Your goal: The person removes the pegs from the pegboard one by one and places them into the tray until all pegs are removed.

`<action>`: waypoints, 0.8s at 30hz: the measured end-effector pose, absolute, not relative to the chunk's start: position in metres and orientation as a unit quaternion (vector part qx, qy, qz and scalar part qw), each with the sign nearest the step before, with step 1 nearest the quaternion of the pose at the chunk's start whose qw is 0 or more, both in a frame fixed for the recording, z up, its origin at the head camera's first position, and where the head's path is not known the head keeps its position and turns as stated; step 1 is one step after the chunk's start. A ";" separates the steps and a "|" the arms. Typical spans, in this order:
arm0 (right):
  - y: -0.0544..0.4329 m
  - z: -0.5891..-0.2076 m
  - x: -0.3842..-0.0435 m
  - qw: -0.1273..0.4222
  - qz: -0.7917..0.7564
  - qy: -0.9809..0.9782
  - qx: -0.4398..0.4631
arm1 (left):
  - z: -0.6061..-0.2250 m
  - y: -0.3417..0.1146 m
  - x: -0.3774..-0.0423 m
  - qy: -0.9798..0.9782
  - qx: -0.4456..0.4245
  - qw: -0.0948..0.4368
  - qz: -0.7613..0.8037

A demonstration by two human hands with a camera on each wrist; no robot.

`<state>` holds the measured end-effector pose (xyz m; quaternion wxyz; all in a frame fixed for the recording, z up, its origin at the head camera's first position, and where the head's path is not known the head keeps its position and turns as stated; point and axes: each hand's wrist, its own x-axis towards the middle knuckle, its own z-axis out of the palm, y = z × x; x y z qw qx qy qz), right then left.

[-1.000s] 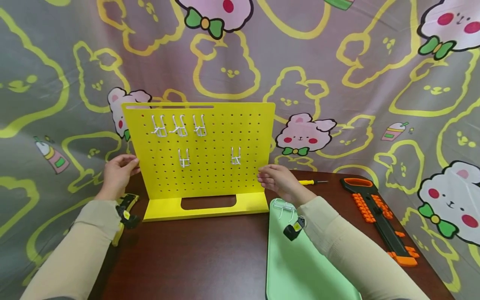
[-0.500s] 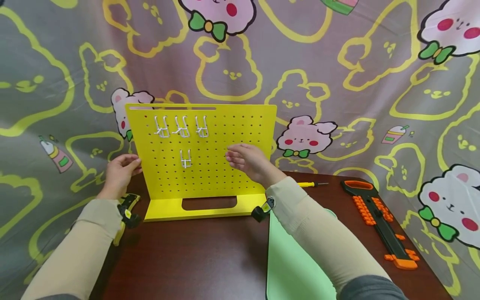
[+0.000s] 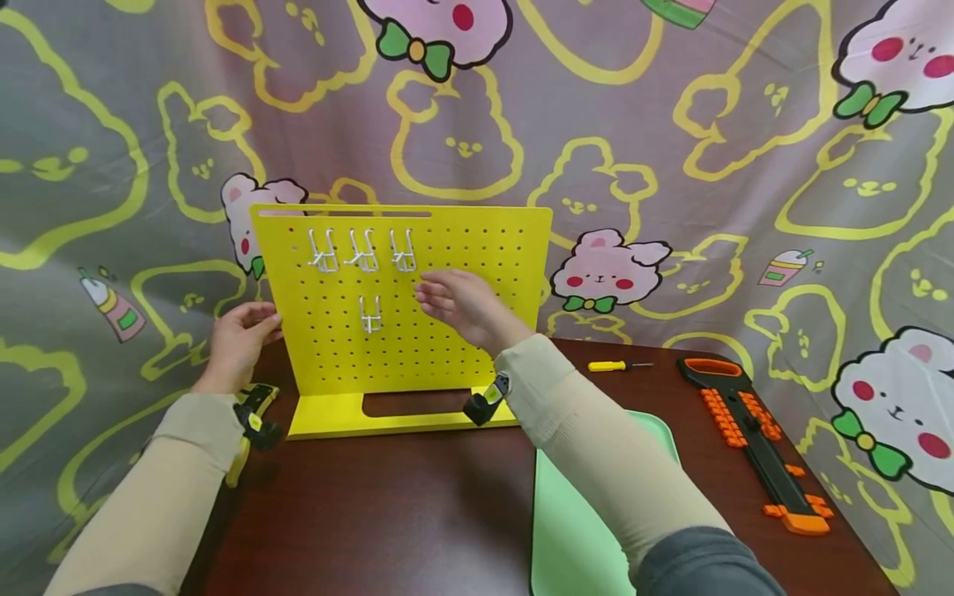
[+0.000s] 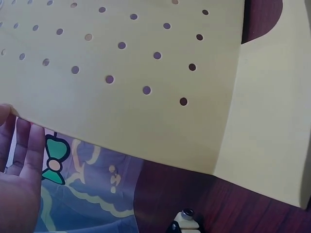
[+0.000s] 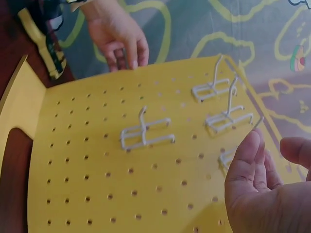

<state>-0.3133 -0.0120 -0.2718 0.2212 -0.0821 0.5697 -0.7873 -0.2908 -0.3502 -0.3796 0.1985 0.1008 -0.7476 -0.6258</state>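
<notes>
A yellow pegboard point(image 3: 402, 356) stands upright on its foot on the dark table. My left hand point(image 3: 240, 343) pinches its left edge, thumb at the front and fingers behind, as the right wrist view also shows. Three white wire hooks point(image 3: 363, 251) hang in a row near the top, and another white hook point(image 3: 370, 314) hangs lower. My right hand point(image 3: 465, 306) hovers before the board, fingers extended and thumb apart, holding nothing. In the right wrist view its fingertips point(image 5: 255, 138) are right at the projecting prong of the third top hook point(image 5: 226, 158), partly hidden by the hand.
A light green tray point(image 3: 566, 513) lies at front right, partly under my right arm. Behind it is a yellow-handled screwdriver point(image 3: 607, 366). A black and orange long tool point(image 3: 760, 443) lies far right. A yellow and black tool point(image 3: 257, 406) is beside my left wrist. A patterned cloth point(image 3: 641, 99) hangs behind.
My right hand has moved left and up from the board's right edge to beside the top hooks, covering where a lower right hook hung. My left hand has stayed at the left edge.
</notes>
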 end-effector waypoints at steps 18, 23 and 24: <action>-0.064 -0.261 -0.314 0.175 -0.850 0.497 -0.018 | -0.379 -0.347 -0.287 -0.736 0.111 0.198 -0.638; -0.070 -0.259 -0.314 0.165 -0.855 0.492 -0.003 | -0.377 -0.349 -0.288 -0.745 0.109 0.202 -0.626; -0.071 -0.258 -0.315 0.159 -0.856 0.491 0.001 | -0.376 -0.349 -0.289 -0.747 0.108 0.202 -0.624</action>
